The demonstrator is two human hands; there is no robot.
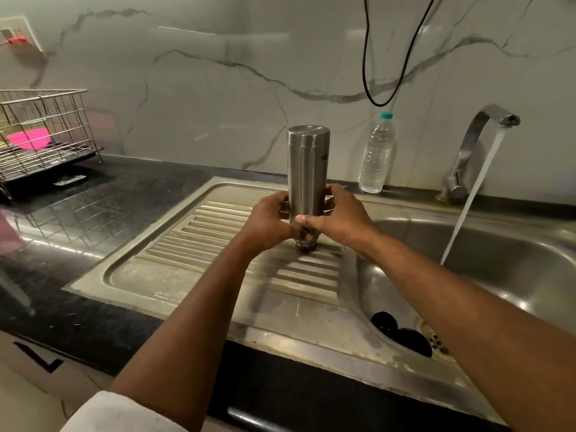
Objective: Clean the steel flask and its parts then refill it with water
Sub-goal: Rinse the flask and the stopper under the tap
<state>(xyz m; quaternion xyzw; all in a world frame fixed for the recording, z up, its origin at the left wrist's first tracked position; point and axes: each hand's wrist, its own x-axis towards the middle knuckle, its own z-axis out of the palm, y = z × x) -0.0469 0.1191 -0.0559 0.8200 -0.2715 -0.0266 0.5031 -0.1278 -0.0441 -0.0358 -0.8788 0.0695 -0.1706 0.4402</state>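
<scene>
We stand at a dark stone table (93, 210) with a steel sink (514, 275) at the right of the frame, its tap (477, 141) running, below a marbled wall. At frame centre our left hand (268, 222) and right hand (336, 216) curl round the steel flask (307, 169), held mouth-down on the ribbed drainboard (218, 241). Two black parts (402, 335) lie in the basin.
</scene>
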